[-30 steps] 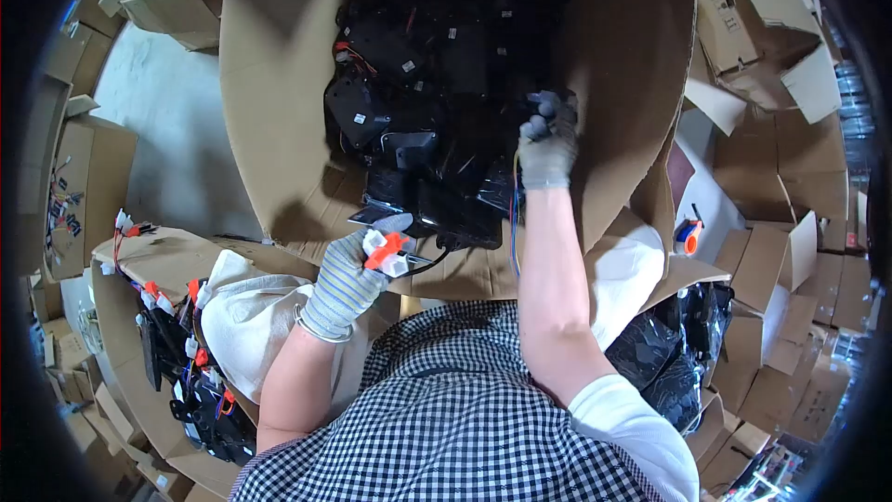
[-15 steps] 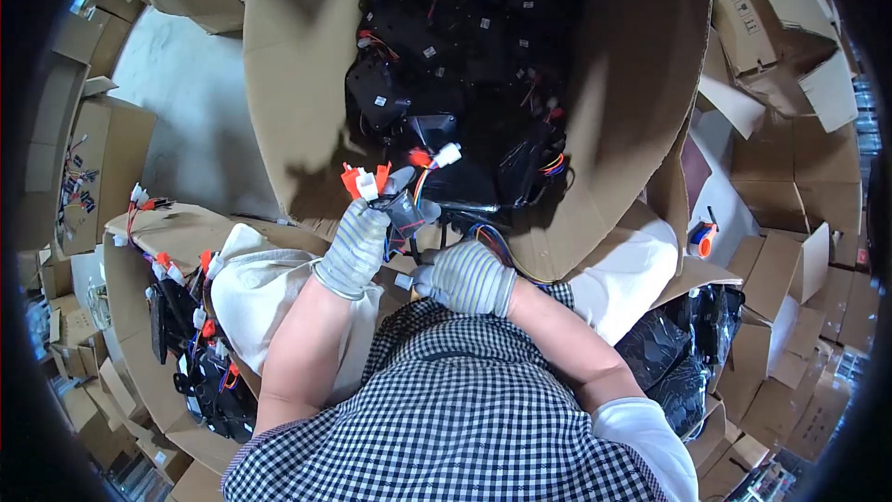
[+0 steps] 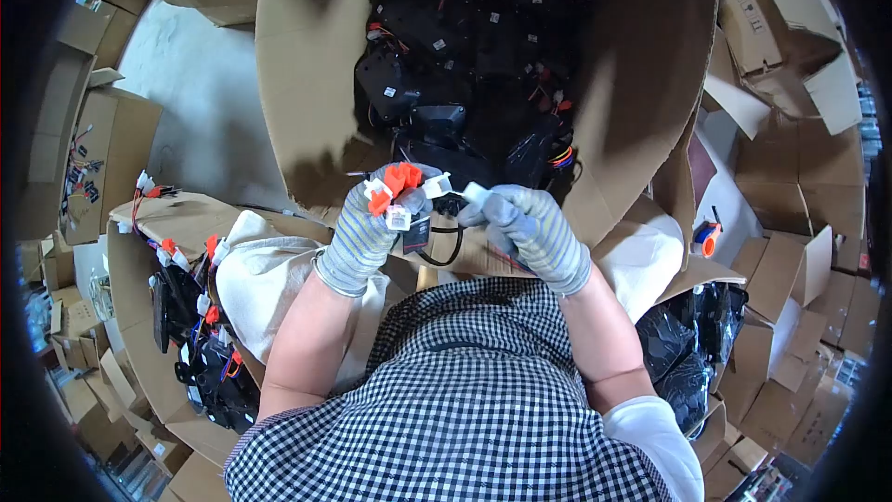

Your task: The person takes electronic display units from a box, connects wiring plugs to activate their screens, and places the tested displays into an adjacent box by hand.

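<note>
My left hand (image 3: 360,237), in a striped work glove, is closed around a bunch of wire connectors (image 3: 400,188), red-orange and white. A small dark labelled piece (image 3: 416,235) hangs under its fingers, and a black cable (image 3: 455,246) loops down beside it. My right hand (image 3: 534,231), gloved too, pinches a white plug (image 3: 476,192). That plug points at a white connector (image 3: 437,186) at my left fingertips, with a small gap between them. Both hands are over the near edge of a large carton (image 3: 302,102). Where the wires run inside the gloves is hidden.
Black plastic housings (image 3: 446,42) with wires fill the carton ahead. More black units with wiring (image 3: 214,381) are at my left, and black wrapped parts (image 3: 678,358) at my right. An orange-and-blue roll (image 3: 710,240) lies right. Cardboard boxes (image 3: 790,167) stand around.
My right hand has risen from low near my apron to level with my left, now holding up a white plug. In my left hand the connector bunch has turned and shifted slightly right.
</note>
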`<state>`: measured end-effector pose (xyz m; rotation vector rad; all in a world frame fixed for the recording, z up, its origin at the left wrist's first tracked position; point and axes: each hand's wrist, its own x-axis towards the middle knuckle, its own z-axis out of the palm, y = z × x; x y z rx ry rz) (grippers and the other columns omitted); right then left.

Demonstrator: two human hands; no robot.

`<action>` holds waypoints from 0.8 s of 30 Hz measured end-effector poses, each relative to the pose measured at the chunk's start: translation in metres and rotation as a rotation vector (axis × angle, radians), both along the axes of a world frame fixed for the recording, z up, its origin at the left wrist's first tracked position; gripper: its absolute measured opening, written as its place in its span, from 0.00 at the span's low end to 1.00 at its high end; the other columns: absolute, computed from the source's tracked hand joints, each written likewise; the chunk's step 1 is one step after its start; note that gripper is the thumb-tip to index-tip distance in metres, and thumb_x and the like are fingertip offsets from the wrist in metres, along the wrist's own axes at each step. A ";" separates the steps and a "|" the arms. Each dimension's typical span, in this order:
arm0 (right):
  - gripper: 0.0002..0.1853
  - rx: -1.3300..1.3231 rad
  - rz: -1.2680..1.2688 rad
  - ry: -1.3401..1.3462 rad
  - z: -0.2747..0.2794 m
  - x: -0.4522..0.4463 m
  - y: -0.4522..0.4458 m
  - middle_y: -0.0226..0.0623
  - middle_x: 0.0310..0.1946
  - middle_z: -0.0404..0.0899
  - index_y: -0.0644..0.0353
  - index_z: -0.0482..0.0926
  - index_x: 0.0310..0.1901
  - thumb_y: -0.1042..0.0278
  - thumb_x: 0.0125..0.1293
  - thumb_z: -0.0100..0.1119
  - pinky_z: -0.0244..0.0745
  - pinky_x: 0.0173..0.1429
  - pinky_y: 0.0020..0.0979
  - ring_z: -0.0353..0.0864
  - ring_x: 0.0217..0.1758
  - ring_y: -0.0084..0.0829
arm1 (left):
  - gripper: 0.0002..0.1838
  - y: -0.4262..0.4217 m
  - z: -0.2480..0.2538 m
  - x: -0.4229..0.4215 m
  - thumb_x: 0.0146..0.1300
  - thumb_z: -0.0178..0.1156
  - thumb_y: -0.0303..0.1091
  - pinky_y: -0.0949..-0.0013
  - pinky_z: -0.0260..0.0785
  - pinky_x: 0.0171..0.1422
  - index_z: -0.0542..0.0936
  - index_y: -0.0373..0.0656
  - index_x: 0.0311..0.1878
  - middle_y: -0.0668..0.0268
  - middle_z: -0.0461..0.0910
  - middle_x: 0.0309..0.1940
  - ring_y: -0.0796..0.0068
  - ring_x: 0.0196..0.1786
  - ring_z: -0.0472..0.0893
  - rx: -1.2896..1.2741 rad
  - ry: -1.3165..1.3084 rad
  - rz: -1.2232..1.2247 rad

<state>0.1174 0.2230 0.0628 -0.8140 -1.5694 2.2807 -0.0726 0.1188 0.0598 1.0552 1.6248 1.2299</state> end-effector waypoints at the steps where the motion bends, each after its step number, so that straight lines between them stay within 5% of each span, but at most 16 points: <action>1: 0.23 -0.002 0.026 -0.002 0.000 -0.003 0.002 0.21 0.17 0.68 0.64 0.82 0.36 0.47 0.68 0.52 0.56 0.25 0.18 0.60 0.20 0.12 | 0.15 -0.001 -0.004 0.002 0.64 0.55 0.39 0.76 0.69 0.35 0.77 0.38 0.46 0.68 0.76 0.26 0.81 0.29 0.76 -0.001 -0.001 -0.006; 5: 0.21 -0.086 0.066 -0.003 -0.006 -0.004 0.006 0.21 0.14 0.66 0.62 0.83 0.34 0.50 0.67 0.53 0.52 0.22 0.18 0.58 0.17 0.12 | 0.10 -0.005 -0.010 0.004 0.55 0.61 0.23 0.75 0.68 0.34 0.81 0.39 0.41 0.67 0.79 0.27 0.77 0.29 0.77 -0.042 -0.200 0.082; 8: 0.20 -0.327 0.091 -0.080 -0.007 0.004 0.005 0.20 0.10 0.62 0.61 0.83 0.32 0.49 0.64 0.57 0.44 0.17 0.20 0.53 0.11 0.12 | 0.18 -0.007 -0.012 0.000 0.43 0.68 0.23 0.73 0.67 0.37 0.83 0.42 0.43 0.68 0.79 0.28 0.76 0.30 0.75 0.209 0.220 -0.129; 11: 0.21 -0.336 0.096 0.005 -0.015 0.009 -0.011 0.20 0.10 0.62 0.61 0.83 0.32 0.48 0.64 0.58 0.43 0.17 0.19 0.53 0.11 0.12 | 0.18 -0.012 -0.006 -0.001 0.46 0.69 0.26 0.73 0.70 0.41 0.83 0.46 0.44 0.67 0.80 0.30 0.74 0.33 0.78 0.108 0.257 -0.194; 12: 0.21 -0.432 0.085 -0.007 -0.023 0.012 -0.016 0.32 0.21 0.79 0.63 0.82 0.33 0.48 0.62 0.60 0.48 0.16 0.19 0.57 0.13 0.11 | 0.19 -0.013 -0.010 0.002 0.45 0.70 0.28 0.71 0.70 0.38 0.84 0.48 0.45 0.68 0.78 0.28 0.72 0.30 0.76 0.144 0.245 -0.180; 13: 0.21 -0.489 0.078 0.046 -0.030 0.013 -0.022 0.33 0.24 0.80 0.64 0.82 0.33 0.49 0.63 0.59 0.48 0.16 0.19 0.57 0.12 0.12 | 0.19 -0.014 -0.011 0.002 0.45 0.70 0.28 0.71 0.70 0.38 0.84 0.48 0.45 0.68 0.78 0.28 0.72 0.30 0.76 0.141 0.240 -0.188; 16: 0.21 -0.493 0.050 -0.004 -0.034 0.017 -0.028 0.33 0.23 0.80 0.64 0.82 0.34 0.49 0.63 0.58 0.48 0.16 0.19 0.56 0.13 0.12 | 0.19 -0.017 -0.012 0.001 0.43 0.68 0.30 0.68 0.65 0.34 0.84 0.50 0.43 0.68 0.75 0.23 0.70 0.26 0.73 0.183 0.475 -0.254; 21: 0.22 -0.468 0.087 0.010 -0.039 0.021 -0.034 0.31 0.23 0.79 0.65 0.83 0.40 0.50 0.65 0.56 0.51 0.20 0.19 0.56 0.14 0.12 | 0.17 -0.014 -0.019 0.004 0.47 0.66 0.31 0.66 0.67 0.35 0.82 0.47 0.44 0.62 0.76 0.23 0.63 0.28 0.76 0.239 0.506 -0.362; 23: 0.16 -0.418 0.005 -0.018 -0.034 0.013 -0.038 0.25 0.21 0.76 0.61 0.83 0.38 0.54 0.67 0.55 0.57 0.22 0.18 0.64 0.18 0.13 | 0.12 -0.027 -0.034 0.003 0.56 0.63 0.39 0.66 0.68 0.37 0.81 0.43 0.40 0.63 0.79 0.27 0.65 0.29 0.77 -0.165 -0.004 -0.496; 24: 0.16 -0.380 0.076 -0.035 -0.041 0.014 -0.038 0.25 0.22 0.76 0.61 0.82 0.38 0.55 0.68 0.55 0.59 0.23 0.18 0.65 0.19 0.14 | 0.12 -0.031 -0.041 0.002 0.59 0.59 0.40 0.64 0.69 0.38 0.78 0.41 0.40 0.61 0.80 0.28 0.60 0.29 0.78 -0.132 0.138 -0.559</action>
